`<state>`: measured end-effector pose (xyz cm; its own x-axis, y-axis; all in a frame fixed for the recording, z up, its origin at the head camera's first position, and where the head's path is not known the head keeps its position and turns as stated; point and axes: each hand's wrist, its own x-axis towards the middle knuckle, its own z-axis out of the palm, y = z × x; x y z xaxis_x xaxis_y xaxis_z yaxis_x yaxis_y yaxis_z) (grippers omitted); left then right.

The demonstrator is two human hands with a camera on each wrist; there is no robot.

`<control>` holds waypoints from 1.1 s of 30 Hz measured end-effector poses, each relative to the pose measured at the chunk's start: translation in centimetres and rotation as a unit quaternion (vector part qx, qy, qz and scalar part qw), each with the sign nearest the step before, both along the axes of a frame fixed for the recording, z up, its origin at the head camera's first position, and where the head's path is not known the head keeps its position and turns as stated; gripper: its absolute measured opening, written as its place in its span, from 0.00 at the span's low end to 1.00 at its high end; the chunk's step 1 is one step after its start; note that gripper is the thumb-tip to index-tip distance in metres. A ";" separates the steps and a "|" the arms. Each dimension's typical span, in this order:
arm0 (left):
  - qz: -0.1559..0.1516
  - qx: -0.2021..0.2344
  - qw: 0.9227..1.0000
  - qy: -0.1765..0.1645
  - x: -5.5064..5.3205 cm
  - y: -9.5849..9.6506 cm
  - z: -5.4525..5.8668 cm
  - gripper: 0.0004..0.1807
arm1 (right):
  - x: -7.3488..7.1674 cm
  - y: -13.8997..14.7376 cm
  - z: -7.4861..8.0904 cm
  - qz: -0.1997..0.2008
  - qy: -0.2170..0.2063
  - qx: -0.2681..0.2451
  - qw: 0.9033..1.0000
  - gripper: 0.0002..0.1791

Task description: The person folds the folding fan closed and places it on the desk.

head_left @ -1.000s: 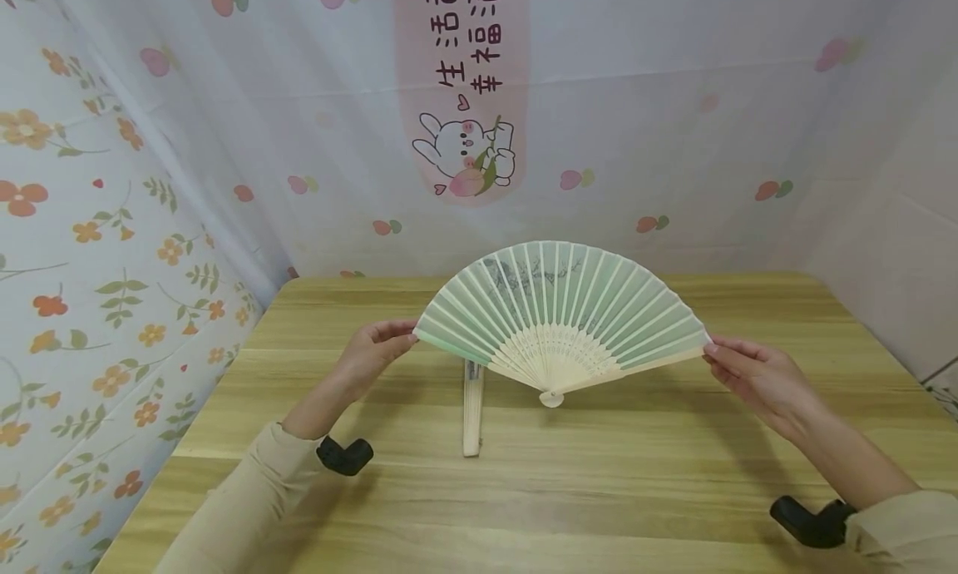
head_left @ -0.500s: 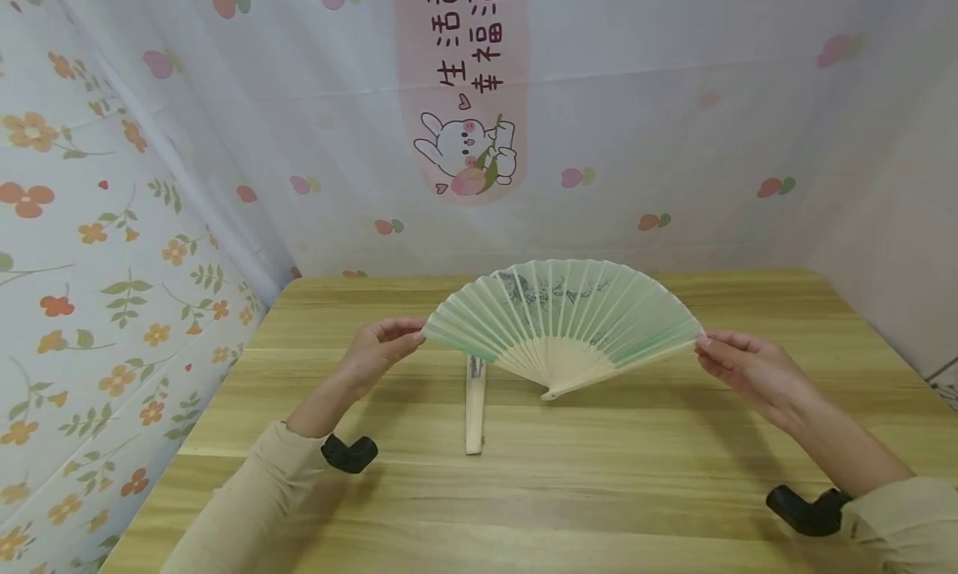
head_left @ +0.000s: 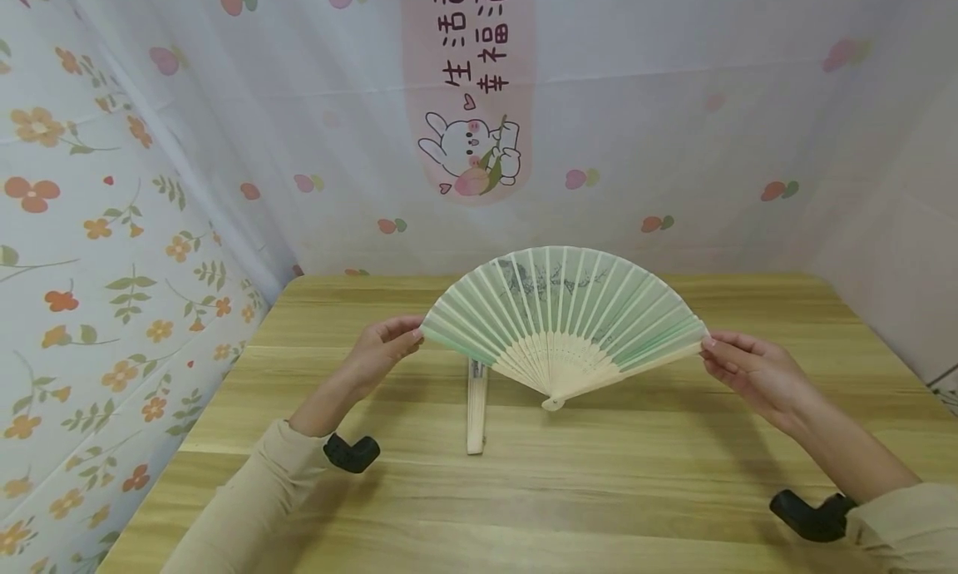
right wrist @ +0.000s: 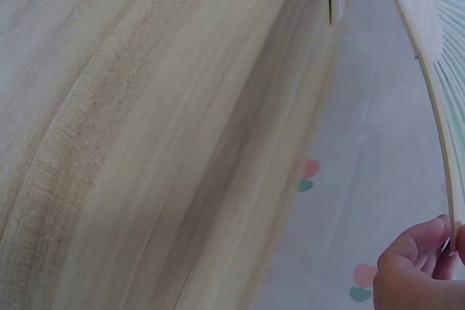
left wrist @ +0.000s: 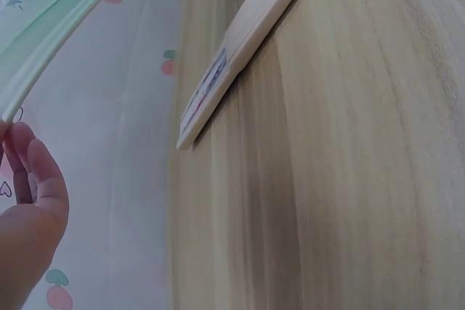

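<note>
A pale green folding fan (head_left: 561,308) with light ribs and a dark branch print is spread wide above the table, its pivot end toward the person. My left hand (head_left: 380,353) pinches the tip of its left edge between thumb and fingers. At the opposite edge, my right hand (head_left: 756,378) pinches the tip of the outer rib; the right wrist view shows this rib (right wrist: 436,117) running down to the fingertips. A second fan, folded (head_left: 476,408), lies on the table below the left part of the open one, its far end hidden. The left wrist view shows the folded fan (left wrist: 247,34) closer.
The wooden table (head_left: 569,507) reaches back to a white patterned curtain (head_left: 659,125) with a rabbit print. A flowered cloth (head_left: 112,308) hangs along the left. Black devices sit at the left wrist (head_left: 352,454) and right wrist (head_left: 812,516).
The open fan tipped flatter and its arc dropped half a second ago, then it tilted back up to face the camera. Both hands keep their pinch on its edges and have shifted only slightly.
</note>
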<state>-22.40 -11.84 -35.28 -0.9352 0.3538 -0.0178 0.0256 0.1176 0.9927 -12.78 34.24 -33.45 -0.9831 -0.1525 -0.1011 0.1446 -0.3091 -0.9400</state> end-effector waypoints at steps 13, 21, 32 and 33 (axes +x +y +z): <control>-0.028 0.089 0.995 -0.024 0.5 0.8 0.5 0.17 | -0.2 -0.3 0.2 -0.001 0.010 -0.007 1.000 0.10; -0.022 0.094 0.995 -0.015 0.3 1.6 0.5 0.17 | -0.2 -0.6 0.2 0.002 0.014 -0.009 1.000 0.11; -0.005 0.092 0.996 -0.010 0.4 2.0 1.1 0.16 | -0.2 -0.9 0.4 -0.008 0.003 -0.003 1.000 0.10; -0.003 0.093 0.996 -0.012 0.4 2.0 1.1 0.16 | -0.2 -1.0 0.4 -0.009 0.002 -0.002 1.000 0.10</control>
